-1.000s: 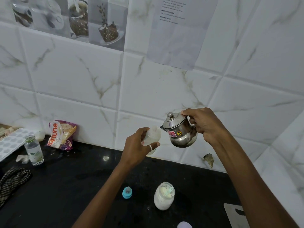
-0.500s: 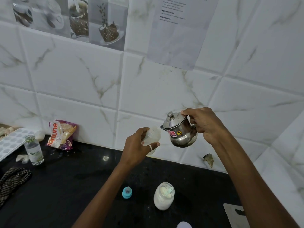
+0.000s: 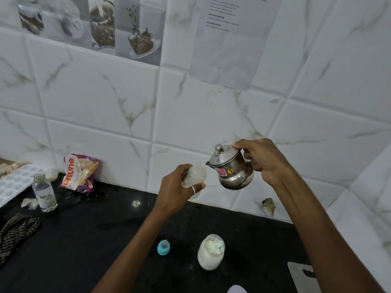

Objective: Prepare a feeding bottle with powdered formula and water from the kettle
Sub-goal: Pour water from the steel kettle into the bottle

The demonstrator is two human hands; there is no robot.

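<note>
My left hand (image 3: 176, 190) grips a small translucent feeding bottle (image 3: 195, 176), held up above the black counter with its open mouth tilted to the right. My right hand (image 3: 263, 160) holds a small steel kettle (image 3: 230, 168) by its handle, tipped left so the spout touches the bottle's mouth. The bottle holds whitish liquid. On the counter below stand an open jar of white powder (image 3: 210, 252) with a scoop inside and the bottle's blue teat cap (image 3: 163, 247).
A glass bottle (image 3: 44, 193) and a "fortune" packet (image 3: 79, 173) stand at the back left by a white tray (image 3: 12, 182). A checked cloth (image 3: 14, 231) lies at the left edge. A steel item (image 3: 302, 275) sits at the lower right. The tiled wall is close behind.
</note>
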